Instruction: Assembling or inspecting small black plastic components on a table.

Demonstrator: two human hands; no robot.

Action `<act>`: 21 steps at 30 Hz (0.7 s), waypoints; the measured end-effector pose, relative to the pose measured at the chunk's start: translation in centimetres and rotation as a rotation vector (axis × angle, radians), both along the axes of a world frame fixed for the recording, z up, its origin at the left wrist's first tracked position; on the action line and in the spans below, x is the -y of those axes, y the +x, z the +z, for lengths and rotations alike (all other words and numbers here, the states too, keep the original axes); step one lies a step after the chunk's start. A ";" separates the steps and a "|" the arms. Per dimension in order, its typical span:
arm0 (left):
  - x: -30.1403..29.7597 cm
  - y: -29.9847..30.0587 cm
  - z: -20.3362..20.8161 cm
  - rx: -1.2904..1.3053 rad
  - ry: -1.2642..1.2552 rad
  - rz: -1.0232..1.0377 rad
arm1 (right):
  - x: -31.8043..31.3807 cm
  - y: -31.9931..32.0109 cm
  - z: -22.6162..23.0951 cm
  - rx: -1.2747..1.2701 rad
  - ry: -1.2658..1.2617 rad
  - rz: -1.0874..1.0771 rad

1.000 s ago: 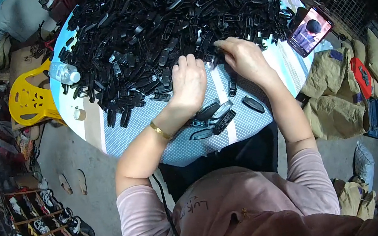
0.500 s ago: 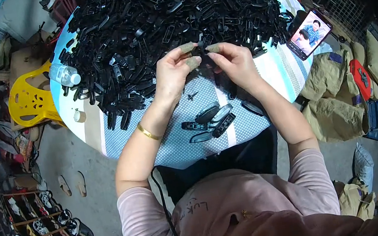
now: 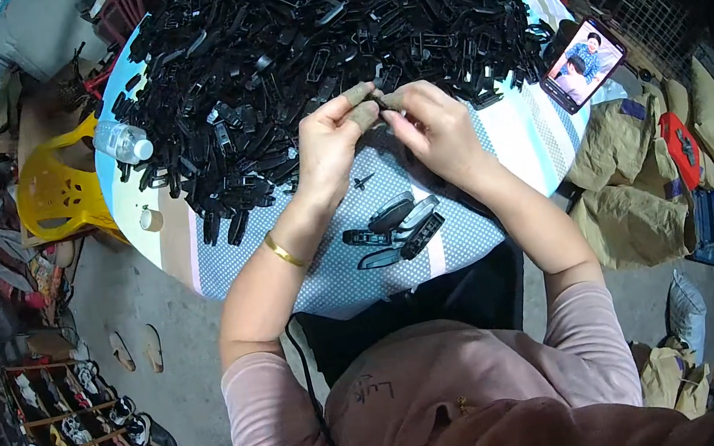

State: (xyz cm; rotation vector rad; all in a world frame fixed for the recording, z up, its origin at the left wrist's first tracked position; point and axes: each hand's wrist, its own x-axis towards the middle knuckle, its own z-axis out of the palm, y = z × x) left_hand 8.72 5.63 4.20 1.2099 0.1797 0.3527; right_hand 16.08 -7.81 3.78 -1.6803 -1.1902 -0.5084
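My left hand (image 3: 330,144) and my right hand (image 3: 439,127) meet at the near edge of a big heap of black plastic parts (image 3: 323,28). Both are closed in a pinch, fingertips almost touching, around a small dark piece (image 3: 381,104) mostly hidden by the fingers. Tan covers wrap several of my fingertips. Below the hands, on the dotted tablecloth (image 3: 328,276), lies a small group of long black oval parts (image 3: 396,227). A tiny black cross-shaped bit (image 3: 363,182) rests between that group and my hands.
A clear bottle (image 3: 121,142) lies at the table's left, with a small white cup (image 3: 150,219) nearby. At the right edge leans a phone (image 3: 583,65) with its screen lit. Beyond stand a yellow chair (image 3: 60,191), brown sacks (image 3: 633,217) and a shoe rack (image 3: 93,432).
My right hand has shifted slightly left and its fingers have curled in closer to the left fingertips. My left hand has barely moved. The phone's picture has changed.
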 end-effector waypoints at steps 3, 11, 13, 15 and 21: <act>-0.2 0.0 0.6 0.001 0.087 -0.021 | 0.6 0.5 -0.1 -0.365 -0.142 0.098; -0.5 -0.8 1.6 0.040 0.296 -0.084 | 0.8 0.0 -0.1 -0.253 -0.250 0.089; -0.7 -0.9 2.3 -0.046 0.319 -0.123 | 0.9 0.4 0.1 -0.215 -0.257 0.082; -1.5 -1.1 3.2 -0.121 0.454 -0.227 | 1.5 1.7 1.1 -0.250 -0.483 0.293; -0.1 -2.9 3.3 -0.118 1.056 -0.420 | 2.1 2.6 0.0 -0.086 -0.766 -0.037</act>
